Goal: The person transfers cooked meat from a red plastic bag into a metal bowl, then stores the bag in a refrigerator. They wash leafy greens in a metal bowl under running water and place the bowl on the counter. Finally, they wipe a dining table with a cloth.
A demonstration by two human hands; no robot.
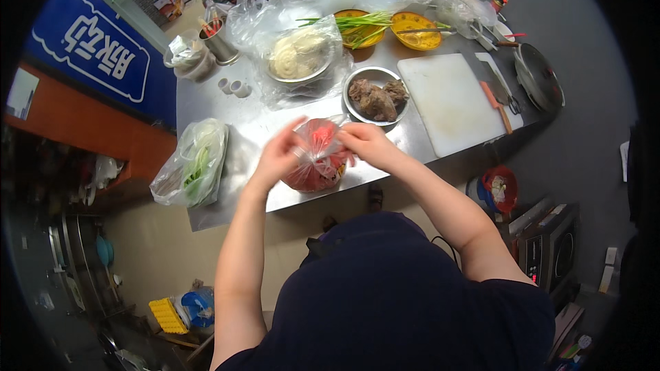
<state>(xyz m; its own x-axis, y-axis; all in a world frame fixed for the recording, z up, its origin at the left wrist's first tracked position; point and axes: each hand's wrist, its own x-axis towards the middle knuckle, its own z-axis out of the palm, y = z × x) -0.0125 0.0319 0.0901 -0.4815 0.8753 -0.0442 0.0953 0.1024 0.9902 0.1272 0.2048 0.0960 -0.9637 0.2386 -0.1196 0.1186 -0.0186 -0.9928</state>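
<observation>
On the steel worktable before me stands a clear plastic bag [315, 178] with reddish contents and printing on its side. My left hand [282, 153] is at the left of its gathered top, blurred, with the fingers bent; its hold cannot be made out. At the upper right of the bag, my right hand [365, 145] pinches the thin plastic between thumb and fingers. Behind the right hand sits a steel bowl [348, 94] holding chunks of brown cooked meat [379, 100]. Left of my left hand lies a clear bag of leafy green vegetables [198, 165].
A white cutting board [448, 103] bears an orange-handled knife [496, 105] at the right. Farther back are a plastic-covered bowl of dough [299, 56], yellow bowls [416, 31], green stalks [361, 24] and a steel utensil holder [220, 44]. Two small rolls [239, 88] stand at the left.
</observation>
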